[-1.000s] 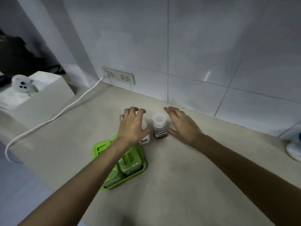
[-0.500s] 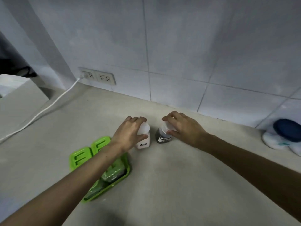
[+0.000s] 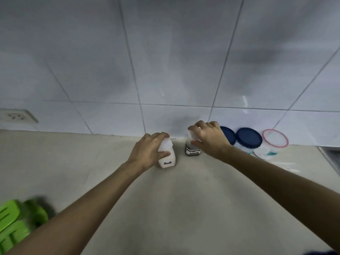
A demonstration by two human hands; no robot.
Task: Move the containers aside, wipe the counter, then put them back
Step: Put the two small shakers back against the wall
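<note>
**2 shakers in 2 hands, near the back wall**

My left hand (image 3: 149, 150) has its grip clamped on the white shaker (image 3: 166, 155) marked "Salt": fingers curl over its cap and the thumb presses its side. My right hand (image 3: 209, 139) has its grip closed around the top of the dark shaker (image 3: 192, 149), whose label I cannot read. The 2 shakers sit side by side, close but apart, on the bench (image 3: 184, 208); whether either base is lifted off the surface I cannot tell.

Count: 2 shakers, each held. To the right of my right grip stand 3 tubs against the wall: 2 with dark blue lids, the first blue-lidded tub (image 3: 228, 134) partly hidden behind my hand, the second blue-lidded tub (image 3: 248, 138) just beside it, and 1 clear tub with a red rim (image 3: 275, 138) next to that. Far behind and left of my left grip lies 1 green tray (image 3: 16, 219), blurred, at the frame's edge.

Edges: the tiled wall (image 3: 165, 61) rises just beyond both grips, so there is little room ahead. Right of the tubs a dark edge (image 3: 331, 157) cuts into the bench. Left of my left grip the bench runs bare toward 1 wall socket (image 3: 16, 116). Toward me, between my forearms, the surface is open.
</note>
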